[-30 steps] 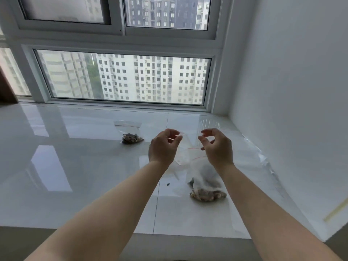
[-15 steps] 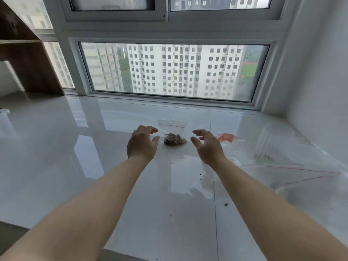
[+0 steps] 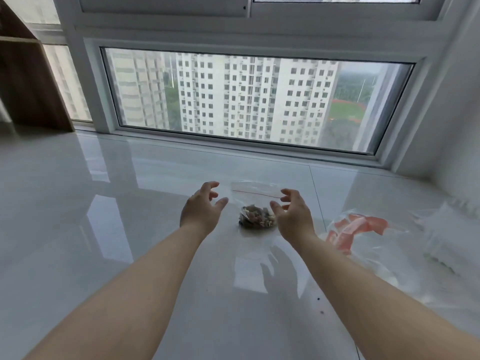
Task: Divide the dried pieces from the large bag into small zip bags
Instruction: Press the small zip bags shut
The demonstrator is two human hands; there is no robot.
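Glossy white tiling is running out to a wide window with tower blocks behind it, and the things are lying on this shiny floor. At far left a wooden shelf unit is standing against the wall.

Going rightward, the left hand is hovering above the tiles, palm turned inward, fingers spread and loosely bent, its grip released and holding nothing. Just right of it, between the two hands, a small zip bag is lying with its red seal line toward the window and a clump of dried pieces gathered at its near end. The right hand is mirroring the left, thumb and fingers curved toward the bag, grip likewise released; whether the thumb is touching the film cannot be told. Both forearms are reaching straight forward from the bottom corners.

Further right, clear plastic with red-orange printing is lying crumpled, well apart from the small bag, with more clear film beyond it; this is probably the large bag and spare bags, though that is hard to tell.

Judging from here, the hands are closing in on the filled bag, probably to seal or shift it. If the seal is not fully pressed, lifting could be spilling pieces; dark specks are already lying on the tiles. Thin, slippery film may also be sliding away under a loose pinch.
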